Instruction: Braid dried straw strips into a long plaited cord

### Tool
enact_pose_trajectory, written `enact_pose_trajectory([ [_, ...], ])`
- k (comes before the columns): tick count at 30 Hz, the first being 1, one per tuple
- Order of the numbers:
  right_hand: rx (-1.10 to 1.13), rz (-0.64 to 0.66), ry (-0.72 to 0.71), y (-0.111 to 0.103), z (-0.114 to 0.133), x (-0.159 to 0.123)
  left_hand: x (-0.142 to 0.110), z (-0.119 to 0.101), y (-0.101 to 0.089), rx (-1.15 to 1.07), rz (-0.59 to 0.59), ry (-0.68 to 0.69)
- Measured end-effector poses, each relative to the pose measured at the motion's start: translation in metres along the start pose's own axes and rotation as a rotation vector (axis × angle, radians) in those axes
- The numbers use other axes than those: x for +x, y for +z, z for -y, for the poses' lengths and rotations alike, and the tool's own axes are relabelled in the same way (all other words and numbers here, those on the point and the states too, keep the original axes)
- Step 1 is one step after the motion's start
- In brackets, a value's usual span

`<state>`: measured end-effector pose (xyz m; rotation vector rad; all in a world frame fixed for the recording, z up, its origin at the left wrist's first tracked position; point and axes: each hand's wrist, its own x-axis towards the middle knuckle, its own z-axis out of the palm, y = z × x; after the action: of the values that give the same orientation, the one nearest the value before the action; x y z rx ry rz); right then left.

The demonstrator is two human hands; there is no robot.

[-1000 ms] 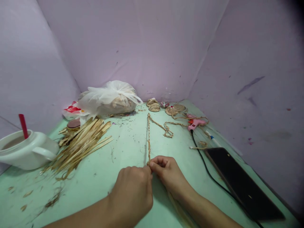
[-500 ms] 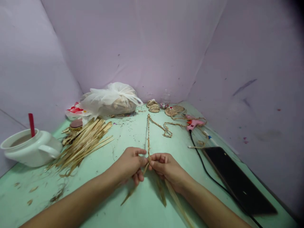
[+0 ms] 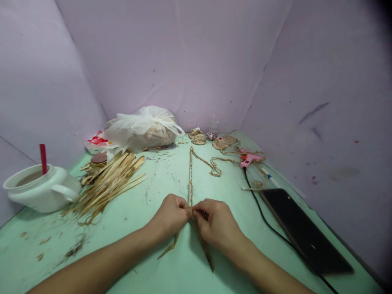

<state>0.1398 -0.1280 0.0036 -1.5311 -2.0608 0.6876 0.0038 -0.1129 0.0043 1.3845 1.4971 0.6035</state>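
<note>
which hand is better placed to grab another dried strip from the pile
Left, probably: the left hand is nearer the pile of dried strips than the right hand. Both pinch at the near end of the braided cord, so either would need freeing.

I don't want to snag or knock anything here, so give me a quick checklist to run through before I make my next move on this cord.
1. Left hand and right hand on the braided cord: ok, both pinching at its near end.
2. Loose strands apart: ok, the two showing point different ways.
3. Black cable off the right forearm: ok, they are apart.
4. White pot off the left forearm: ok, apart.
5. Pink glue gun switched off: cannot tell.
6. Tabletop free of scraps: not ok, some lie at left.
</note>
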Motion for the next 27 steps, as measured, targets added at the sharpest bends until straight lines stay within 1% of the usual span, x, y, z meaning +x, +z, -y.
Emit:
enact_pose_trajectory([
  [2,-0.085,0.01,0.048,-0.005,0.004,-0.002,0.001,0.004,0.001,-0.002,0.011,0.005],
  [4,-0.111,0.045,0.103,-0.008,0.008,-0.004,0.001,0.006,0.003,-0.008,0.015,-0.004],
  [6,-0.117,0.08,0.11,-0.008,0.011,-0.007,0.0,0.005,0.003,-0.019,0.009,-0.01],
  [8,-0.149,0.091,0.063,-0.006,0.013,-0.011,-0.001,0.003,0.004,-0.06,0.018,-0.036],
  [11,-0.234,0.093,-0.031,-0.001,0.015,-0.017,-0.004,0.0,0.004,-0.191,0.077,-0.089],
  [14,-0.332,0.115,-0.082,0.003,0.016,-0.021,-0.006,-0.001,0.003,-0.285,0.125,-0.079],
  [16,-0.382,0.15,-0.091,0.006,0.017,-0.022,-0.008,-0.001,0.003,-0.291,0.132,-0.058],
  [19,-0.422,0.2,-0.097,0.008,0.02,-0.025,-0.008,-0.001,0.002,-0.233,0.108,-0.017],
  [21,-0.401,0.212,-0.117,0.008,0.022,-0.027,-0.007,-0.001,0.002,-0.179,0.079,-0.002],
  [24,-0.245,0.191,-0.13,0.0,0.02,-0.025,-0.006,-0.003,0.0,-0.144,0.069,-0.019],
  [25,-0.167,0.173,-0.103,-0.004,0.017,-0.022,-0.005,-0.004,-0.001,-0.148,0.072,-0.024],
  [27,0.005,0.11,0.001,-0.013,0.01,-0.013,-0.005,-0.006,-0.002,-0.156,0.093,-0.026],
])
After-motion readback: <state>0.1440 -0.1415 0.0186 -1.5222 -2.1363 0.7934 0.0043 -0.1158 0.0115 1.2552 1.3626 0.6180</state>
